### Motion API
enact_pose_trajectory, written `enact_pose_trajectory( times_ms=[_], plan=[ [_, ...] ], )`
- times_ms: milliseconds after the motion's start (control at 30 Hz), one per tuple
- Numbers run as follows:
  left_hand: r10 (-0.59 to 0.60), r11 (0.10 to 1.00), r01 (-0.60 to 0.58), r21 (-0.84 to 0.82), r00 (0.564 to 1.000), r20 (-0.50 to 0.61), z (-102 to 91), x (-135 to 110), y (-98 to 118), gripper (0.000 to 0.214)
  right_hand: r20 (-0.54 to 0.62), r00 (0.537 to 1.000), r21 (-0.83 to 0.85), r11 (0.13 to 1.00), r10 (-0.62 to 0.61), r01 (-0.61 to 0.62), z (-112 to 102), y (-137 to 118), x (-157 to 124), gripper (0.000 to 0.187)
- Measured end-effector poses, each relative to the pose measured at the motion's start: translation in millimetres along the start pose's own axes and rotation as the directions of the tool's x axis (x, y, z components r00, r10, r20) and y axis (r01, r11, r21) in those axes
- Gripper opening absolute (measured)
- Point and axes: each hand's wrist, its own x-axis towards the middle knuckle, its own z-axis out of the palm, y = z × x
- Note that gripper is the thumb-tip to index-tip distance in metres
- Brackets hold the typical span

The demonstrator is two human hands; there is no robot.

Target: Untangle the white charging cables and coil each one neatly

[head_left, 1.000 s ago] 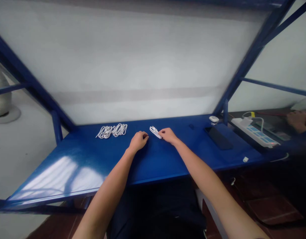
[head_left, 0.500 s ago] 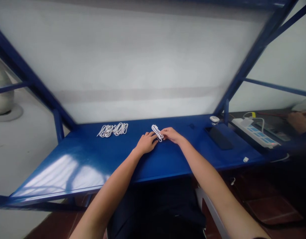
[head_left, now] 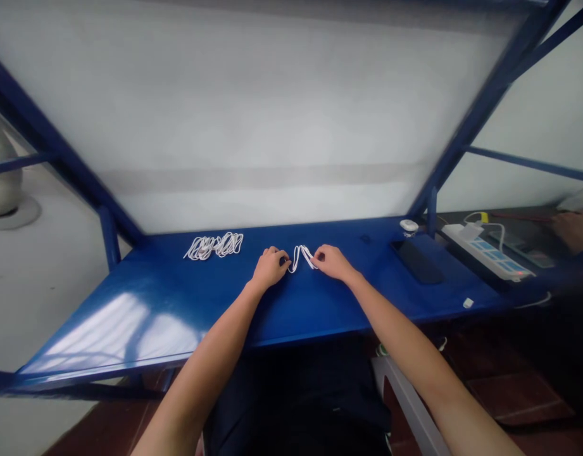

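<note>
A white cable (head_left: 306, 256) lies between my two hands on the blue table, its loops spread into a shape like an M. My left hand (head_left: 271, 266) pinches the left-hand strand of it between thumb and fingertips. At the other side, my right hand (head_left: 332, 261) is closed on the right-hand loops. Farther left on the table rests a coiled white cable (head_left: 214, 246), gathered at its middle with loops fanning out to both sides; neither hand touches it.
Right of my hands lie a dark phone (head_left: 417, 261), a small white rounded case (head_left: 409, 226) and a small white piece (head_left: 468, 303). A power strip (head_left: 490, 253) with plugs stands beyond. Another person's hand (head_left: 573, 231) shows at far right. Blue frame bars (head_left: 111, 237) flank the table (head_left: 225, 297).
My hands have moved apart, the left one leftward and the right one slightly rightward. The cable's tight bundle between them has spread into separated loops.
</note>
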Motion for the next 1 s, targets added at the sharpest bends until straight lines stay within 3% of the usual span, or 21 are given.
enact_pose_trajectory(
  times_ms=[133, 233, 433, 567, 733, 1000],
  plan=[
    [0.037, 0.999, -0.036, -0.033, 0.999, 0.027, 1.5, 0.8, 0.0, 0.017, -0.012, 0.995, 0.026, 0.994, -0.103, 0.104, 14.7, -9.4, -4.6, 0.013],
    [0.054, 0.997, -0.051, -0.056, 0.998, 0.044, 1.1, 0.1, 1.5, 0.018, -0.005, 0.994, 0.081, 0.991, -0.106, 0.106, 19.5, -9.9, -5.3, 0.013],
    [-0.017, 1.0, 0.018, -0.017, 0.999, 0.051, -5.2, 0.4, -0.7, 0.021, -0.045, 0.986, 0.263, 0.954, 0.161, -0.144, 10.1, 5.0, 4.0, 0.018],
    [-0.117, 0.993, 0.115, 0.041, 0.992, 0.055, -15.5, 0.8, -12.1, 0.023, -0.111, 0.96, 0.034, 0.966, 0.258, -0.256, -3.2, 21.5, 0.7, 0.015],
    [-0.199, 0.972, 0.189, 0.138, 0.977, 0.07, -36.4, -16.0, -39.1, 0.019, -0.043, 0.979, -0.404, 0.893, 0.199, -0.199, -21.1, 40.5, -17.1, 0.016],
    [-0.334, 0.924, 0.313, 0.221, 0.94, 0.065, -78.7, -69.6, -99.2, 0.021, 0.069, 0.96, -0.5, 0.842, 0.271, -0.202, -41.7, 59.3, -25.3, 0.025]
  ],
)
